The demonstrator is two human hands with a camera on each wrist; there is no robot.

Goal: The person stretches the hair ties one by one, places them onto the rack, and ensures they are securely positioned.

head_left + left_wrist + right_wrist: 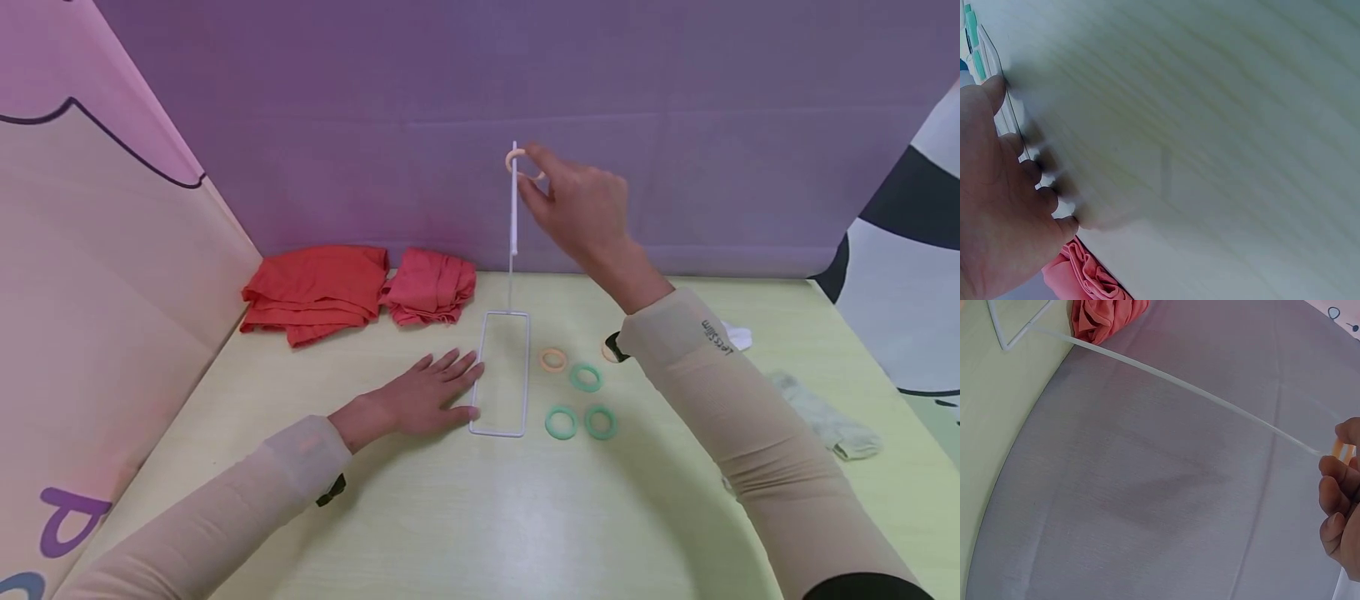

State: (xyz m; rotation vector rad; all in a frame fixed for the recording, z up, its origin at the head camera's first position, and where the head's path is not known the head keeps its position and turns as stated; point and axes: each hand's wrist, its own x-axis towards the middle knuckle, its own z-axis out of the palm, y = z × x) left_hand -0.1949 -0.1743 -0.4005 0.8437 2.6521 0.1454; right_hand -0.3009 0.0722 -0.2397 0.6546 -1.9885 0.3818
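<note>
Leftmost, a folded bright-red cloth (pixel 315 287) is lying at the far left corner of a pale wood-grained worktop (pixel 480 517), and a bunched rose-red cloth (pixel 433 286) is sitting against it by the far edge; both are looking soft and limp. Next, the left hand (pixel 431 396) is spreading its fingers, their tips touching the left side of a white wire stand (pixel 514 217) that is standing about midway between the worktop's left and right edges. Being thin, the stand is probably light, stiff and easy to tip, so its flat rectangular base is offering the surest hold. High up by its rod, the right hand (pixel 581 196) is pinching a peach-coloured round ring (pixel 510 161) between thumb and fingers; whether the rod is passing through the ring, I cannot tell. It is looking rigid, smooth and light, perhaps a little slippery, so its outer rim is the place for gripping, leaving the hole free. Further right, a loose peach ring (pixel 553 370) and three mint-green rings (pixel 548 422) are lying flat, while a crumpled pale-green cloth (pixel 825 417) is resting toward the worktop's right edge
</note>
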